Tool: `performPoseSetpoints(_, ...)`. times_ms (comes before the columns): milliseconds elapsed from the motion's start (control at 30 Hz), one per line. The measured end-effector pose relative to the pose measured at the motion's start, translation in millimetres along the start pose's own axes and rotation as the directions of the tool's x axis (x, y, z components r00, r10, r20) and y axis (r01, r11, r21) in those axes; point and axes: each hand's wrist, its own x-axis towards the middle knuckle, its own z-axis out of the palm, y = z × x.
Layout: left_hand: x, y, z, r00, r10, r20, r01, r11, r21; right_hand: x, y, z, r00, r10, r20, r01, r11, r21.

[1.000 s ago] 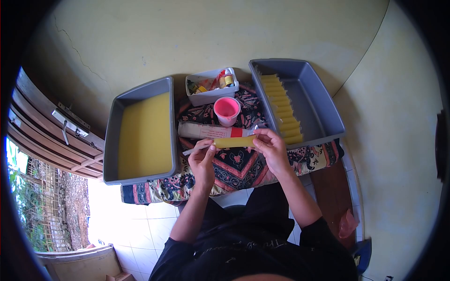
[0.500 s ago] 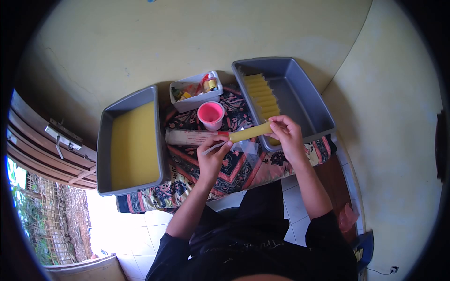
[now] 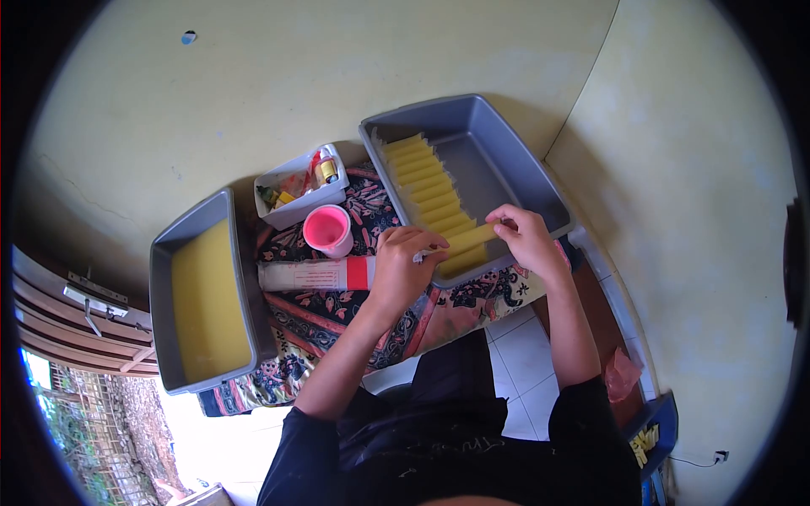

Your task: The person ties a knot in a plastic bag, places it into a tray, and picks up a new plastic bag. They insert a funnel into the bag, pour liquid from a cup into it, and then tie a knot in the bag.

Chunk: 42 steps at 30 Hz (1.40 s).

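Note:
A slim plastic tube bag filled with yellow liquid point(image 3: 470, 241) is stretched between my two hands, over the near end of the right grey bin point(image 3: 515, 148). My left hand point(image 3: 403, 268) is closed on its left end, where a bit of clear plastic pokes out. The fingertips of my right hand point(image 3: 525, 239) pinch the other end. Inside that bin, several similar filled yellow tubes point(image 3: 422, 179) lie side by side along the left wall. A clear packet with a red band point(image 3: 312, 276) lies left of my left hand, beside a pink cup point(image 3: 327, 231).
On the left, another grey bin point(image 3: 160, 325) holds yellow liquid point(image 3: 207, 295). A white basket point(image 3: 295, 211) with small bottles stands behind the cup. Patterned cloth point(image 3: 304, 325) covers the table. A blue container point(image 3: 662, 426) with yellow pieces is on the floor at right.
My hands have brought the yellow tube from in front of the right bin to over its near end. My left hand has turned over its end. The view has shifted right.

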Motion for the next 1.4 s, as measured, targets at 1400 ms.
performPoseSetpoints(1400,30.1,-10.8,10.8,0.736,-0.085,0.672,-0.179,0.932,0.315,21.8,22.6,1.6,0.917,-0.082,0.390,0.194,0.946,-0.259)
